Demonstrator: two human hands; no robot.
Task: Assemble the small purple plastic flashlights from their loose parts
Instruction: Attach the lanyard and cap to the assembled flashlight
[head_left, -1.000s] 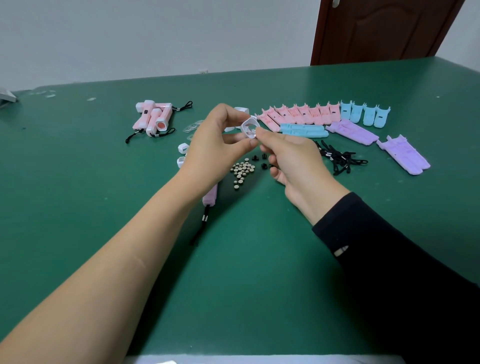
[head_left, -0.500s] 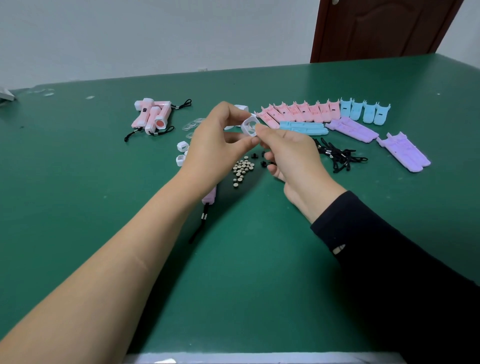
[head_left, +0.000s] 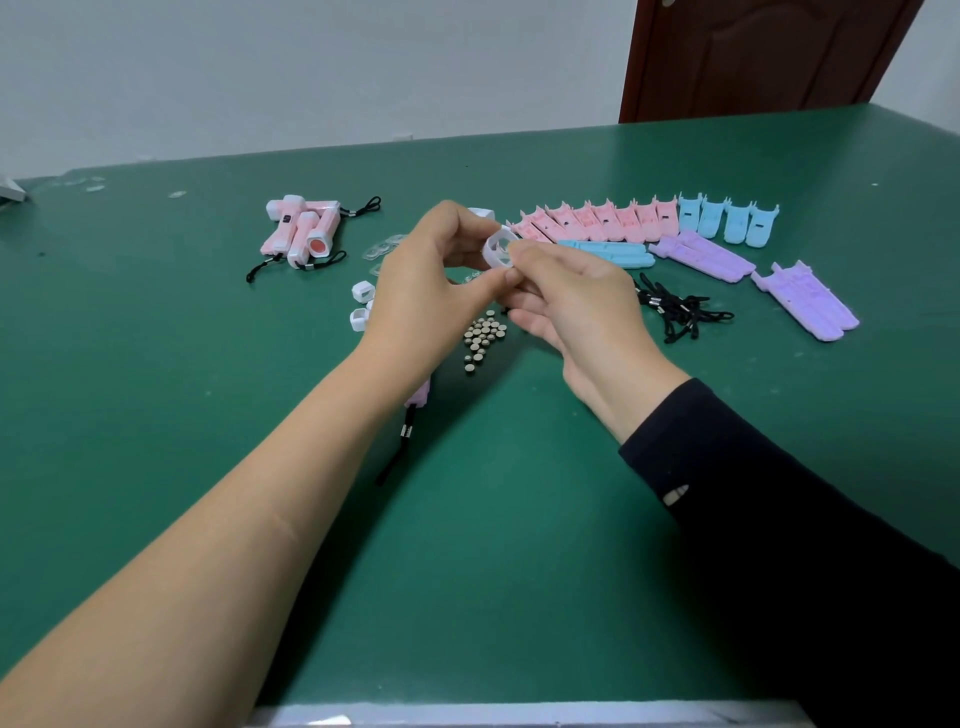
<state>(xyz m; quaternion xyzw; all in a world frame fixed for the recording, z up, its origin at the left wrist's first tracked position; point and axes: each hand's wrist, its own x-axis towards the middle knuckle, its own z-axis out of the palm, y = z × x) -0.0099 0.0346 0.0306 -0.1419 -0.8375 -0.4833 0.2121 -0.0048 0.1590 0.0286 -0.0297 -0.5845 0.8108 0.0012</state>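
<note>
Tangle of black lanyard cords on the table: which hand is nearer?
Right. The right hand is just beside the tangle of black lanyard cords, on its left, not touching; the left hand lies beyond the right hand, farther off.

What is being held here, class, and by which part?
A white cap ring, held by both hands. The left hand pinches its outer rim; the right hand pinches its right edge.

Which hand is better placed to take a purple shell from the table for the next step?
Probably the right hand: the purple shells lie on its side, past the black cords. The left hand grips the white cap, whose rim the right only pinches, and would have to cross over.
</note>
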